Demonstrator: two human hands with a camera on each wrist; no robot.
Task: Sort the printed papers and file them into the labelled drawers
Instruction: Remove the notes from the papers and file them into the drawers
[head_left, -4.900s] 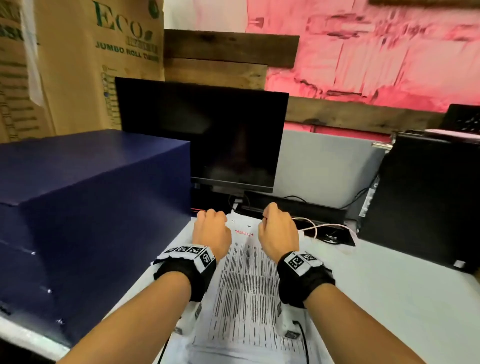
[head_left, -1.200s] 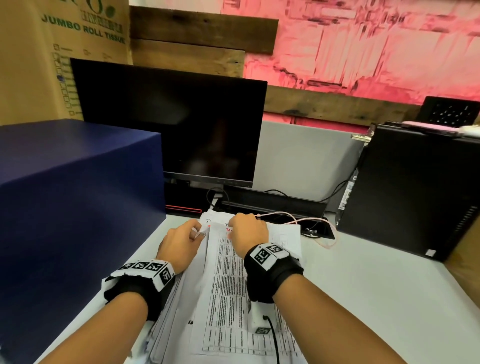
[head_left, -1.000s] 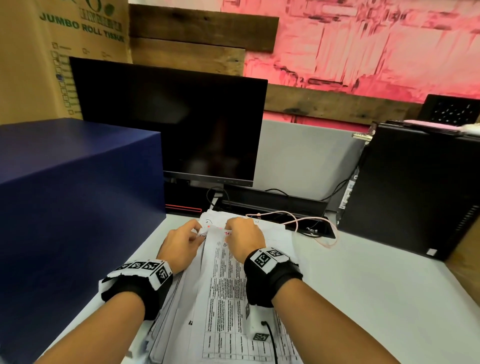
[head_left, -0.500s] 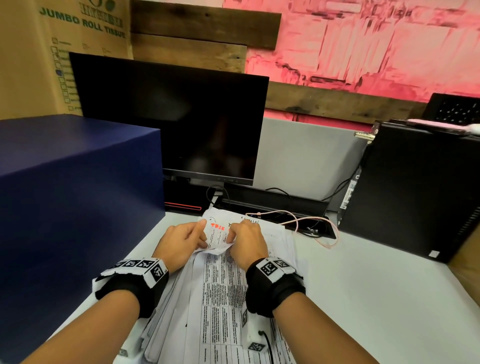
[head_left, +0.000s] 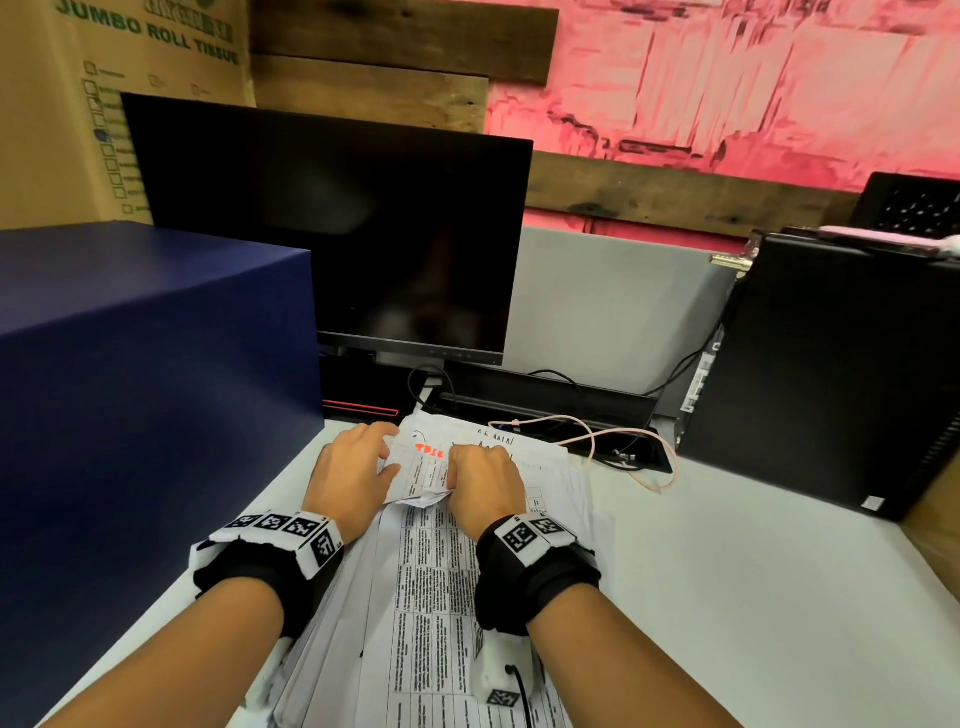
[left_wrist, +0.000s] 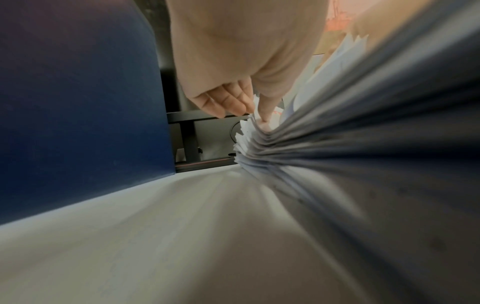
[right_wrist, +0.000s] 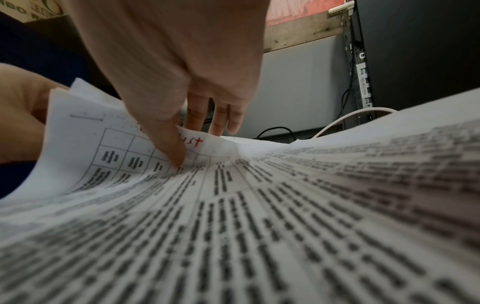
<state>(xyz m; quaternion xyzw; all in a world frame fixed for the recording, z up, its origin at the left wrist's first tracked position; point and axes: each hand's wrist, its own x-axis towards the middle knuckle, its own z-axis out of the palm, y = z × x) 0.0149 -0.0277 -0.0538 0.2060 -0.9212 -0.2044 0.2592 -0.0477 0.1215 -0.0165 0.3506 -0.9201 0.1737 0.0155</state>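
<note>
The top sheet (head_left: 423, 470) of the pile (head_left: 431, 597) on the surface (head_left: 727, 597) is curling up at its far end, both hands, left (head_left: 349, 480) and right (head_left: 483, 486), pinching it in their fingers (right_wrist: 168, 139), so peeling slowly is keeping lower sheets down.

You sit at a white table (head_left: 753, 597). On it lie a pile of printed papers (head_left: 436, 597), a big blue box (head_left: 145, 395), a black screen (head_left: 332, 234), a black computer (head_left: 831, 374) and a pink cable (head_left: 623, 441).
</note>
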